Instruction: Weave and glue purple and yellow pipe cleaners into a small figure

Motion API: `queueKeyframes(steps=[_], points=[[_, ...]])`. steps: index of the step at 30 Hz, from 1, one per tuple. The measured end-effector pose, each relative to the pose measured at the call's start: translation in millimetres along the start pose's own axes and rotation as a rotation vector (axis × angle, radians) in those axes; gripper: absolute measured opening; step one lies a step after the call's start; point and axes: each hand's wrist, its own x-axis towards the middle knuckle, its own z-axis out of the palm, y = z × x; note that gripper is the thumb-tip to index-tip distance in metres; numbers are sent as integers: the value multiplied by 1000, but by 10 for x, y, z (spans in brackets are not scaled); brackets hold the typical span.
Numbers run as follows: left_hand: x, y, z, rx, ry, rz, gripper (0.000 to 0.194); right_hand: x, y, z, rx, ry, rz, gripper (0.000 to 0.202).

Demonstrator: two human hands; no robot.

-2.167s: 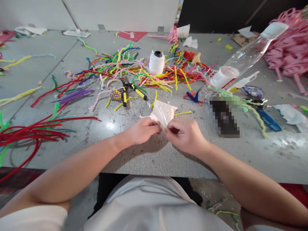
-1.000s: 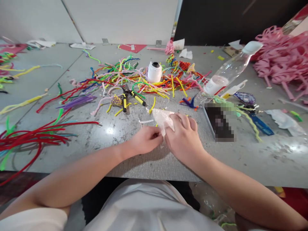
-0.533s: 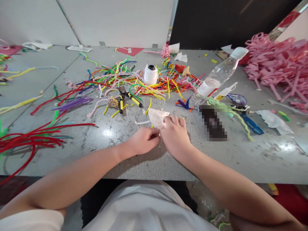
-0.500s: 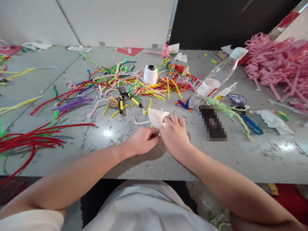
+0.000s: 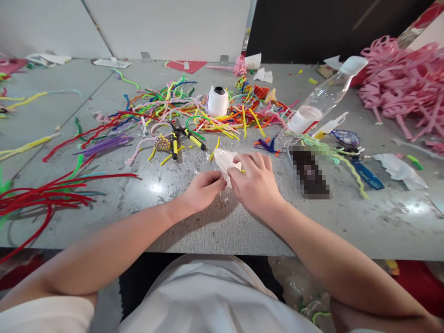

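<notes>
A whitish, crinkled sheet (image 5: 226,158), like thin wrapping paper folded to a cone, lies between my hands. My right hand (image 5: 255,179) has its fingers bent over the sheet's right side, gripping it. My left hand (image 5: 205,188) is closed in a pinch at the sheet's lower left edge. A small yellow piece (image 5: 243,171) pokes out beneath my right fingers. Beyond my hands lie pliers with yellow and black handles (image 5: 187,138), jaws apart, beside a small bundle of purple and yellow fabric (image 5: 162,143).
A heap of coloured pipe cleaners (image 5: 163,108) surrounds a white spool (image 5: 218,102). Red pipe cleaners (image 5: 45,196) spread at left. To the right are a tilted plastic bottle (image 5: 324,95), a blurred-out dark phone-like object (image 5: 310,173), a crumpled tissue (image 5: 398,171) and a pink ribbon pile (image 5: 402,83).
My right fingers have lifted and spread a little over the sheet. The sheet has turned more upright and looks narrower. My left hand has moved slightly up. The whole view has shifted slightly.
</notes>
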Motion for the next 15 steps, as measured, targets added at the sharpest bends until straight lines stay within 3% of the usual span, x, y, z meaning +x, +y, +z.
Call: queueKeyframes(steps=[7,12,15], points=[[-19,24,10,-66,6,-45,26,-3,-11,-89,82,-118,102,32],[-19,31,11,-117,17,-65,30,-36,-3,-83,194,-22,117,32],[-15,23,1,-171,28,-80,28,-57,-21,-91,329,121,127,29]])
